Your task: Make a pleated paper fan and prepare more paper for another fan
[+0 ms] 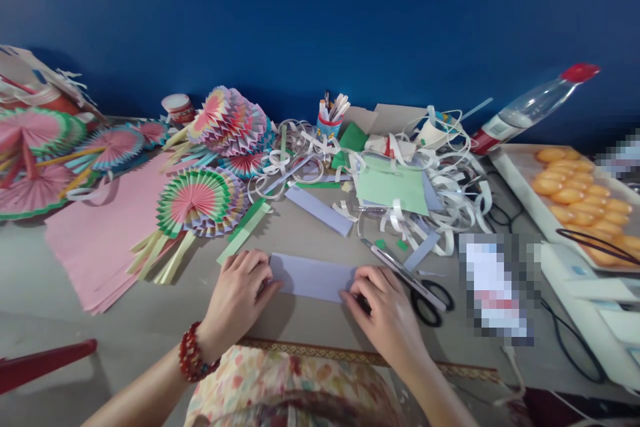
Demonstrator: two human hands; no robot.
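Observation:
A rectangular strip of lavender paper point(313, 277) lies across the table in front of me, held at both ends. My left hand point(245, 290) pinches its left end between thumb and fingers. At the other end, my right hand point(380, 303) has its fingers closed on the strip's edge. Just beyond my right hand rest black-handled scissors point(431, 300) and a slim craft knife point(407, 275), partly overlapping. Another lavender strip point(320, 210) lies farther back. Pleated paper fans point(195, 200) in pink, green and lavender are left of my hands.
Pink paper sheets point(113, 240) spread on the left. White curled paper scraps point(455, 193) heap around light green paper point(393, 183). A pen cup point(329, 125) stands by the blue wall. On the right are a leaning plastic bottle point(537, 107), a tray of yellow pastries point(510, 160) and cables.

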